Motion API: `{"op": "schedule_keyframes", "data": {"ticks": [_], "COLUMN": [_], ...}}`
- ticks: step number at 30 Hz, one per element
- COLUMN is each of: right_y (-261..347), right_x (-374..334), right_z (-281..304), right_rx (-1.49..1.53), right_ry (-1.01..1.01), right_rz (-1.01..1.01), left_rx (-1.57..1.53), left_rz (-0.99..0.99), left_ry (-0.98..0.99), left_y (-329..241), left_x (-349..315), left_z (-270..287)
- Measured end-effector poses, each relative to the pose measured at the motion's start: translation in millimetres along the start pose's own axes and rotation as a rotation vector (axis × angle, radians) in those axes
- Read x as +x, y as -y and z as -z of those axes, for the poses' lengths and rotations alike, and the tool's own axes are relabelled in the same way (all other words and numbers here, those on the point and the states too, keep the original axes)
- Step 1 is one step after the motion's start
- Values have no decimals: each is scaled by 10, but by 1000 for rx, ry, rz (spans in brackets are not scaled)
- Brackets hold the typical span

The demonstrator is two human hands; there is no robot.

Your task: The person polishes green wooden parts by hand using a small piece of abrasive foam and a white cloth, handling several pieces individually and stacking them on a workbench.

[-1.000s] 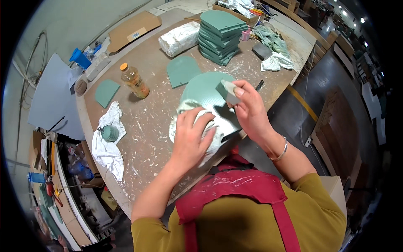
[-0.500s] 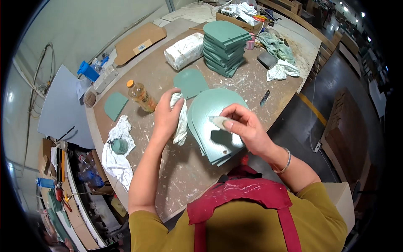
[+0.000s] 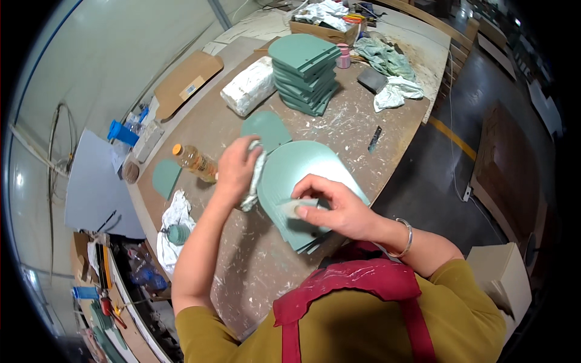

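Observation:
A pale green rounded panel (image 3: pixel 302 160) lies in front of me on top of others like it, its surface shiny under the light. My right hand (image 3: pixel 342 209) hovers over its near part, thumb and fingers pinching a small whitish flat piece (image 3: pixel 290 209) whose kind I cannot make out. At the panel's left edge, my left hand (image 3: pixel 235 169) is closed around a crumpled white cloth (image 3: pixel 257 172). Beyond both hands another green panel (image 3: pixel 266 128) lies flat. A bottle with an orange cap (image 3: pixel 193 161) is just left of my left hand.
A tall stack of green panels (image 3: pixel 302 81) stands at the back beside a white wrapped bundle (image 3: pixel 249 86). To the right are rags (image 3: pixel 397 92), a dark block (image 3: pixel 371 80) and a black knife-like tool (image 3: pixel 374 139). A small green jar (image 3: pixel 177 234) rests on a white cloth (image 3: pixel 166 249) at left.
My right hand has moved left and nearer over the panel with the whitish piece. My left hand still grips the cloth at the panel's edge. The whole view has shifted slightly.

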State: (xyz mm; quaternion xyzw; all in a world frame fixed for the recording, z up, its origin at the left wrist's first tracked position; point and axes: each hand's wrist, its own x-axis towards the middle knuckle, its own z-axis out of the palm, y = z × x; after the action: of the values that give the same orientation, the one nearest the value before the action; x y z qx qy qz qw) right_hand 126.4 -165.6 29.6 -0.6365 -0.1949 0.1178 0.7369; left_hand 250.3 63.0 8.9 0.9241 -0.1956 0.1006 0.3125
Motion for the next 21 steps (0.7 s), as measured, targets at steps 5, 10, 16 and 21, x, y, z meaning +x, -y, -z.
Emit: {"op": "schedule_keyframes", "data": {"ticks": [5, 10, 16, 21], "right_y": [38, -41, -76, -123], "right_x": [1, -34, -38, -29], "right_z": [-148, -135, -175, -198], "right_rx": [-133, -303, -296, -354], "right_ry": [133, 131, 50, 61], "right_rz": [69, 170, 144, 174], "left_rx": [-102, -55, -29, 101], "left_rz": [-312, -509, -817, -795], "left_ry": [126, 498, 764, 514], "left_y": [-598, -787, -1172, -1081], "left_x": [455, 686, 614, 990], "left_z": [150, -453, -537, -729]}}
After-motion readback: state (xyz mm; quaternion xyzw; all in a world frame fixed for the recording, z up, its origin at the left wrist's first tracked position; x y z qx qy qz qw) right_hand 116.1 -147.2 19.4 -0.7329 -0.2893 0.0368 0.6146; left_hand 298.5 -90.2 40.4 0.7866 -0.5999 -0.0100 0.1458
